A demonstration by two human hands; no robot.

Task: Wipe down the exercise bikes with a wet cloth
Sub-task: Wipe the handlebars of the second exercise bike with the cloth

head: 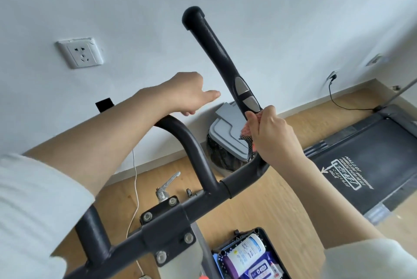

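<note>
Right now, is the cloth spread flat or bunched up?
Bunched up: the right hand grips the cloth in a wad against the handlebar.

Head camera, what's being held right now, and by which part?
The cloth, bunched at its upper end in the right grip, pressed against the handlebar. The left grip holds nothing.

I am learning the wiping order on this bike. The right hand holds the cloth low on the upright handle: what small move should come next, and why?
Probably slide the right hand with the cloth up the handle, over the silver plates toward its capped end. The cloth sits just below the plates, and the stretch above it is bare. The left hand is open, holding nothing.
</note>
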